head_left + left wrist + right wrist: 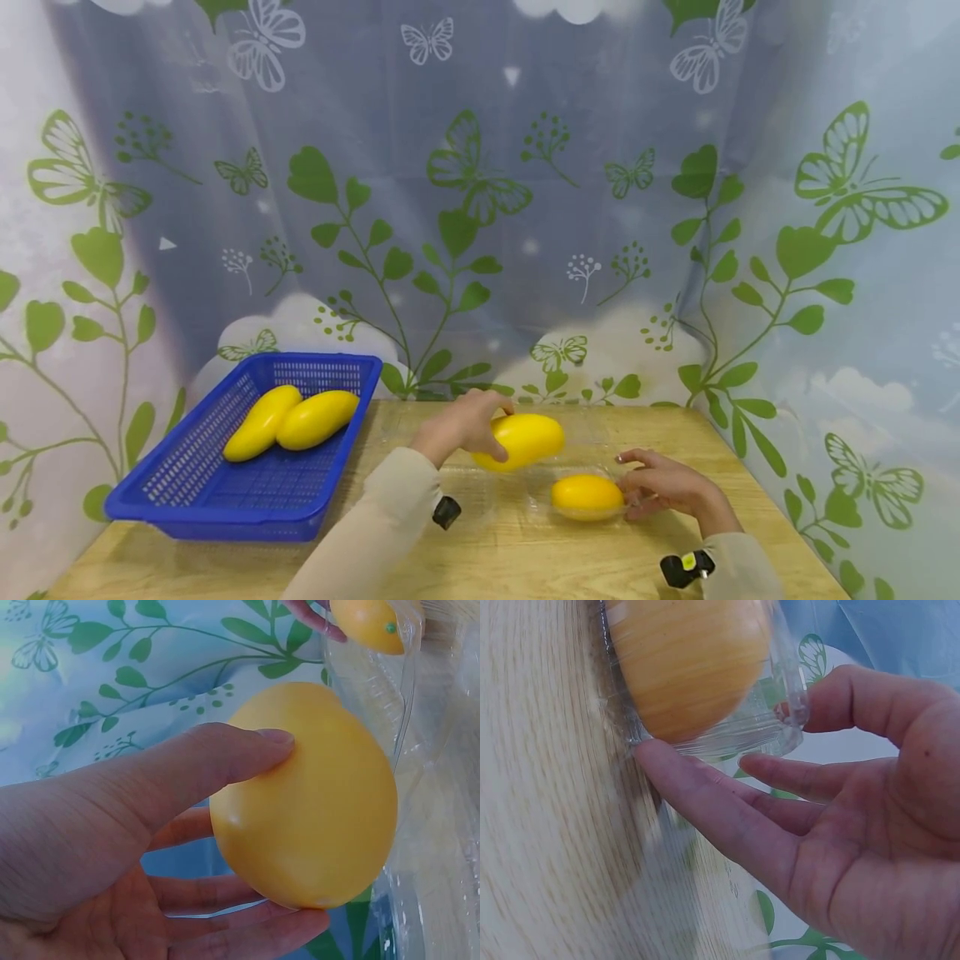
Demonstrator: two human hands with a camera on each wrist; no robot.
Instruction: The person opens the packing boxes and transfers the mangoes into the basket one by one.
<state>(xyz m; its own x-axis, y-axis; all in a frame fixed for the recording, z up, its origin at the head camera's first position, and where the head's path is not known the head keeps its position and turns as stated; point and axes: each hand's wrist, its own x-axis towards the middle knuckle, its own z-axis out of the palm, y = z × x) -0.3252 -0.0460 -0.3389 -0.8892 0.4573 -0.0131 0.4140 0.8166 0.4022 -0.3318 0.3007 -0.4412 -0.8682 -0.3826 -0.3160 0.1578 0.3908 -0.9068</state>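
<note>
My left hand (461, 425) (142, 847) grips a yellow mango (521, 440) (307, 799) with thumb on top and fingers beneath, lifted just above a clear plastic clamshell container (562, 450) (420, 825). A second yellow mango (587, 495) (686, 664) lies in the container's near compartment. My right hand (663, 483) (840, 802) pinches that compartment's clear rim (780, 727), thumb over it and fingers stretched beneath against the wooden table (517, 558).
A blue plastic basket (247, 500) with two more mangoes (292, 421) stands at the table's left. A butterfly-and-leaf printed curtain (480, 208) closes in the back and both sides. Bare wood lies along the front edge.
</note>
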